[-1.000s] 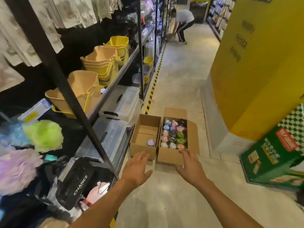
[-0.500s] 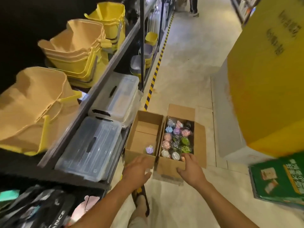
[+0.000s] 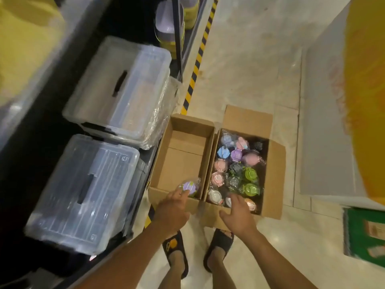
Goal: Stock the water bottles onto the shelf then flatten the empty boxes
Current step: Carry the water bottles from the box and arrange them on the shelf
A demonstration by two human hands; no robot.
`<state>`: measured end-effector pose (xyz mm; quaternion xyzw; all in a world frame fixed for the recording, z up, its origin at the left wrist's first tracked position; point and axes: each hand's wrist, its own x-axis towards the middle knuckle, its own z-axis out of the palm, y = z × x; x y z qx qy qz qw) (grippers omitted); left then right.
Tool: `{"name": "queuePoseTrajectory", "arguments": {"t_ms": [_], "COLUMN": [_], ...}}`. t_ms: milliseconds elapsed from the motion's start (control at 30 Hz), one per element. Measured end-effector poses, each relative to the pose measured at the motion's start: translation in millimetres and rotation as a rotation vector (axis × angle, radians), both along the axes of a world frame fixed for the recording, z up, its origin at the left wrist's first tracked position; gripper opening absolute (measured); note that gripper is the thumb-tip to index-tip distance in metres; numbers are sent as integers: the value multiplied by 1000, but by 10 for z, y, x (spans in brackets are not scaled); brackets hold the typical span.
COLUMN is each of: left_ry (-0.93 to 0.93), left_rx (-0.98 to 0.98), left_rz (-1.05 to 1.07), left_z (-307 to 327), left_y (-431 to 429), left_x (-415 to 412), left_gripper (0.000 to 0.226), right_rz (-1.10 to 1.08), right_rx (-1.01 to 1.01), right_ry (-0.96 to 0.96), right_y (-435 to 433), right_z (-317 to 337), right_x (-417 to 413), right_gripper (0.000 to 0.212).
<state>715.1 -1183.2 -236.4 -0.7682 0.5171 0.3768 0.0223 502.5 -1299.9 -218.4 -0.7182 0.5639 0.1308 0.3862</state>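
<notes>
The full box [image 3: 275,180] sits open on the floor, packed with wrapped water bottles [image 3: 236,155] (blue, purple, pink, green and white lids up). Against its left side stands the nearly empty box [image 3: 181,163], holding a single purple-lidded bottle [image 3: 188,187] in the near corner beside the full box. The left hand [image 3: 173,209] reaches over that corner, grip apart, fingertips at the lone bottle's lid. The right hand [image 3: 237,213] hovers over the full box's near edge, fingers spread, grip apart. Clear lidded bins [image 3: 116,88] lie farther left.
</notes>
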Motion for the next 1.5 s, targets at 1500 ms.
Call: {"name": "queuePoseTrajectory", "arguments": {"t_ms": [1500], "left_ry": [16], "left_rx": [22], "left_rz": [397], "left_z": [-2731], "left_y": [-717], "left_x": [250], "left_gripper": [80], "right_rz": [540], "right_rx": [-38], "right_ry": [629], "right_y": [-604], "right_z": [-3087], "right_x": [422], "right_gripper": [59]}}
